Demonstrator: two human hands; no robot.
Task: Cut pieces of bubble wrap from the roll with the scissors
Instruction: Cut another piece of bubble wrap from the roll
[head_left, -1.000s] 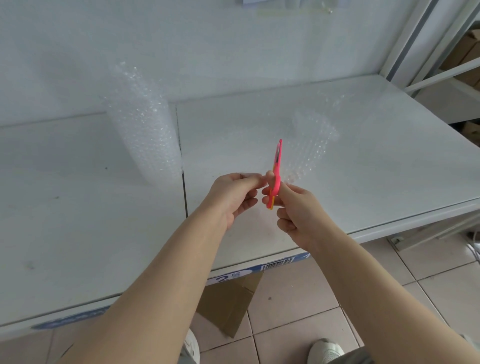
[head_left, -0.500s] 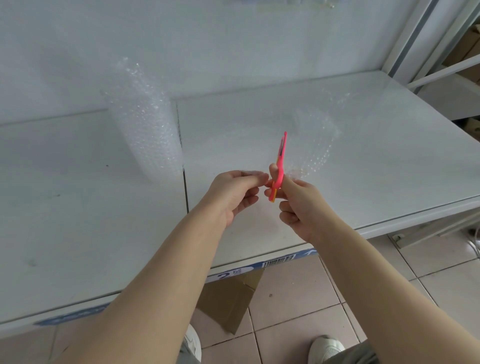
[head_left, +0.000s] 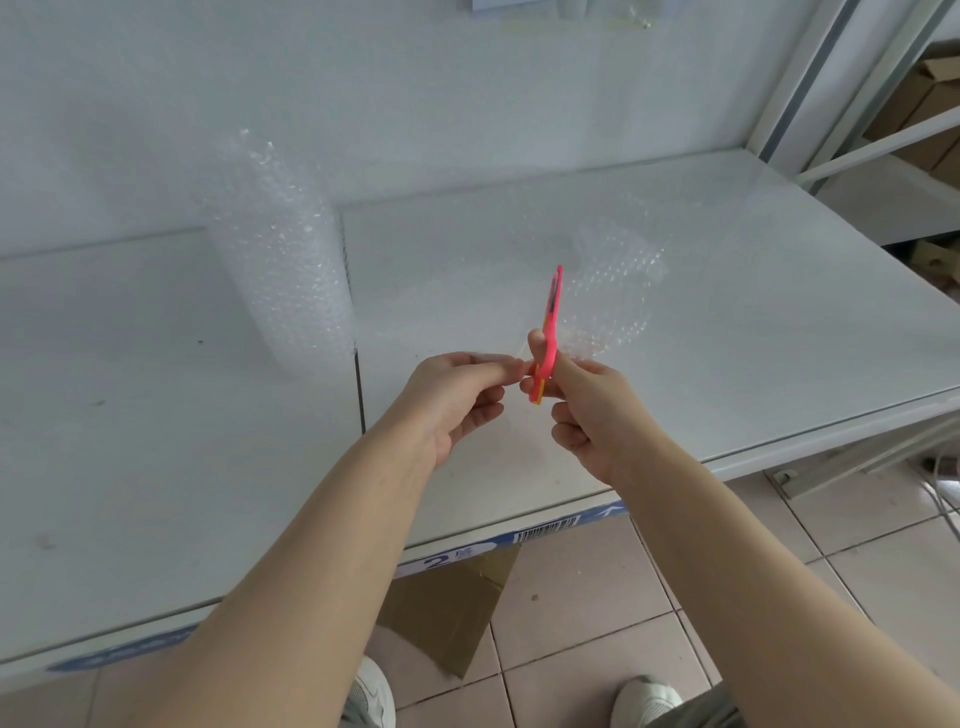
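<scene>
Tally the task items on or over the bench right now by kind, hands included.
Bubble wrap roll, standing upright on the bench: 1
Loose bubble wrap piece: 1
Pink scissors, held in the right hand: 1
Hands: 2, left hand and right hand
Total: 5

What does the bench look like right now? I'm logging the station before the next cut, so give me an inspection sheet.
Surface: white bench, two panels with a seam; a few dark specks on the left panel.
Job's things: bubble wrap roll upright near the seam; clear piece in front of the hands; pink scissors pointing up, blades closed.
Clutter: nothing seen on the bench.
Grippers: right hand grips the scissors; left hand pinches something by them, unclear what.
Cables: white cable on the floor, far right.
Surroundings: white wall, cardboard under the bench, tiled floor, boxes on shelving at right.
</scene>
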